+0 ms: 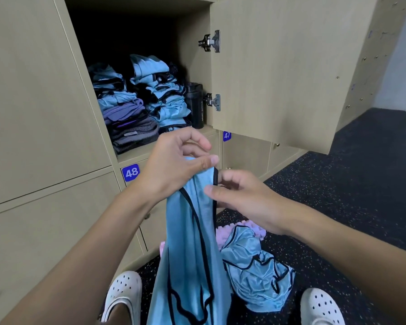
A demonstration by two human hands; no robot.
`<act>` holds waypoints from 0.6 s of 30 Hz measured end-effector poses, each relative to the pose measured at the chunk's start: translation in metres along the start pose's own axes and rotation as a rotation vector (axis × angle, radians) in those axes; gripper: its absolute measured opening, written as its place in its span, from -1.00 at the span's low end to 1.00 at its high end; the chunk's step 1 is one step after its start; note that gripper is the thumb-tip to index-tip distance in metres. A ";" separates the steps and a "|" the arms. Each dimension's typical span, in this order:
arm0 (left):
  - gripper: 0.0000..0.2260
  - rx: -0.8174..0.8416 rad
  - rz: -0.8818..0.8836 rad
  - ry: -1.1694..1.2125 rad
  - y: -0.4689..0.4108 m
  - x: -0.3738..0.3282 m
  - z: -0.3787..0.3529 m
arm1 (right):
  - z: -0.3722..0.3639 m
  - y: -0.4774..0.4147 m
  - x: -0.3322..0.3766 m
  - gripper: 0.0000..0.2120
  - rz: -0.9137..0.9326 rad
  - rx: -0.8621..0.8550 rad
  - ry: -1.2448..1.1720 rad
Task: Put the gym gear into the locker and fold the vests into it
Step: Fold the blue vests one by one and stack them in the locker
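Open locker (195, 73) behind, crumpled vest (251, 266) on floor (338, 184); left hand (174, 165), right hand (249, 202) pinching hanging vest (185, 242).

- The left hand (181, 165) is raised; its thumb and fingers pinch the top of the vest (188, 242).
- The right hand (249, 202), just beside and lower, pinches the vest's edge.
- Both forearms reach forward.

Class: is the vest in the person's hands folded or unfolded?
Unfolded: the vest hangs long from the left hand, which pinches its top.
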State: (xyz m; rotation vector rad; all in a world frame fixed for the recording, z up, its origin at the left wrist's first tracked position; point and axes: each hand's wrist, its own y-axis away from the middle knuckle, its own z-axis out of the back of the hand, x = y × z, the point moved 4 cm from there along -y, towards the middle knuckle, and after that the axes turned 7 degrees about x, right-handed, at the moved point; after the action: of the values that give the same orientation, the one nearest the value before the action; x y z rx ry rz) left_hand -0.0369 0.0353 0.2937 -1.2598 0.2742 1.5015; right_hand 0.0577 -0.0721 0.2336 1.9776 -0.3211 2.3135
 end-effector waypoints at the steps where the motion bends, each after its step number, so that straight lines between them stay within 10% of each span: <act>1: -0.82 -0.002 0.005 0.013 0.000 0.000 0.000 | 0.000 -0.001 0.002 -0.89 0.025 -0.013 -0.023; 18: -0.89 0.074 0.029 -0.247 0.012 -0.012 0.015 | 0.000 -0.003 0.011 -0.92 0.093 -0.087 -0.123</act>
State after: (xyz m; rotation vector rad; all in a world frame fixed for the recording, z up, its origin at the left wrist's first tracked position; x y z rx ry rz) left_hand -0.0568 0.0351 0.3046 -1.0039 0.1839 1.6385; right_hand 0.0568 -0.0699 0.2443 2.1095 -0.5236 2.1929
